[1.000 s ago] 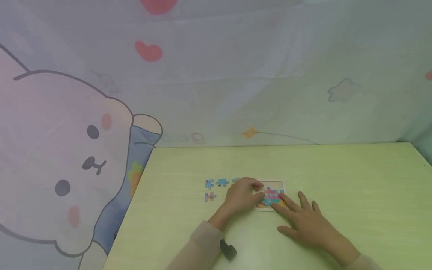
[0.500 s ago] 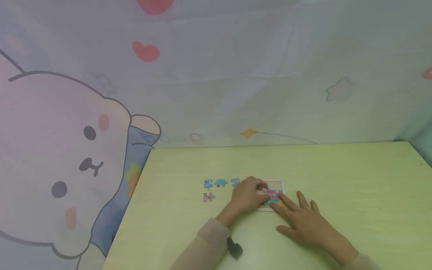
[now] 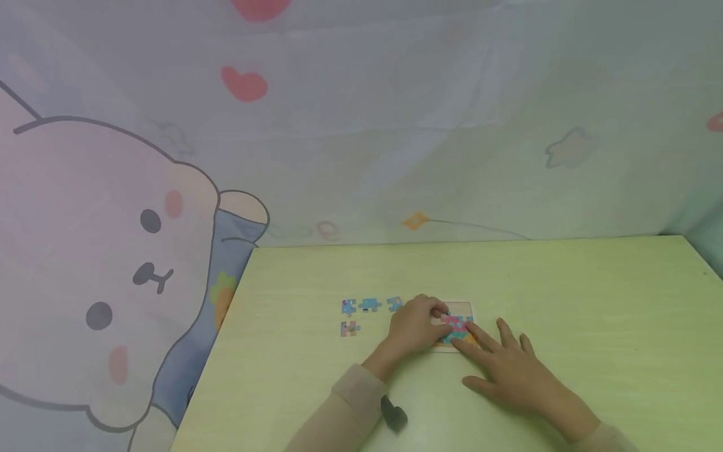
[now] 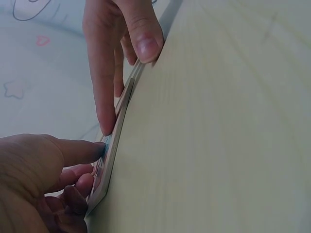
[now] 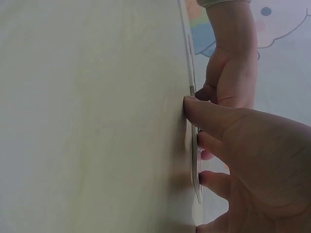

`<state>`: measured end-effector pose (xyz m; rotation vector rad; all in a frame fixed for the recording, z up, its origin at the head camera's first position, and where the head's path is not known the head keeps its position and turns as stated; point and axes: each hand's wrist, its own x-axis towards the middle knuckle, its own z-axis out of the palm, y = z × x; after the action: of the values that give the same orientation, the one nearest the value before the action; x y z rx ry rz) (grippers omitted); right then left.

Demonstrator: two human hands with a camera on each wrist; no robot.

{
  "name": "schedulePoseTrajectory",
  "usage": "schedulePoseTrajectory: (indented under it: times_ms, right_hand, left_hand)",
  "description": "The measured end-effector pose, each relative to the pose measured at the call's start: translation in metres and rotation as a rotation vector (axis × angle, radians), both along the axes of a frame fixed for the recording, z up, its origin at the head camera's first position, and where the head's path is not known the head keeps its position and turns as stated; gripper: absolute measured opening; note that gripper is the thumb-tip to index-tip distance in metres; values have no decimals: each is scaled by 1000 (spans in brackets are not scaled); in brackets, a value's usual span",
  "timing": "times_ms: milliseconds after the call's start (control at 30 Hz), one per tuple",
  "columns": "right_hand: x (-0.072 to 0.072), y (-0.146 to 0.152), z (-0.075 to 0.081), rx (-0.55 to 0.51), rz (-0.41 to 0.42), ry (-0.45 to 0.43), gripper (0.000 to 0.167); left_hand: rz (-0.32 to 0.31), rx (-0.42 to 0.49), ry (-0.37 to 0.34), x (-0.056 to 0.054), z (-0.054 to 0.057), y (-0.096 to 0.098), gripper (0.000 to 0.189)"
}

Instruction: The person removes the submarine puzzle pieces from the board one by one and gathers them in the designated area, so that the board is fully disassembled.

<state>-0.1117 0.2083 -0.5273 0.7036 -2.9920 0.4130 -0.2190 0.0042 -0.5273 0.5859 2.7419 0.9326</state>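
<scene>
A small picture puzzle in a pale tray lies flat on the table, with pink, blue and orange pieces fitted in its lower right part. My left hand is over the tray's left side. Its thumb touches the pieces while the other fingers are bent; whether a piece is pinched under them is hidden. From the right, my right hand is spread, its index and middle fingertips resting on the puzzle's right part. In the left wrist view, the left thumb presses on the picture close to a right fingertip.
Loose puzzle pieces lie left of the tray: a corner piece, a blue piece, another blue one beside the left hand, and a pinkish piece below. A printed curtain hangs behind the table.
My left hand has shifted slightly right over the tray, uncovering more of the third loose piece. It is nearly still over the last half second. My right hand stays in place on the puzzle.
</scene>
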Motion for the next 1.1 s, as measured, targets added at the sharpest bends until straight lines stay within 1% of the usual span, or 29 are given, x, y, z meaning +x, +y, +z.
schedulePoseTrajectory:
  times_ms: [300,667,967,1100]
  right_hand:
    - [0,0,0,0,2,-11,62]
    - [1,0,0,-3,1,0,62]
    - [1,0,-1,-3,-3,0,62]
    - [1,0,-2,-1,-3,3,62]
  left_hand:
    - [-4,-4,1,2,1,0,29]
    - [6,2,-18,2,2,0,31]
    - [-10,41,-39,0,3,-2,31]
    - [-23,65,-41,-1,4,-3,25]
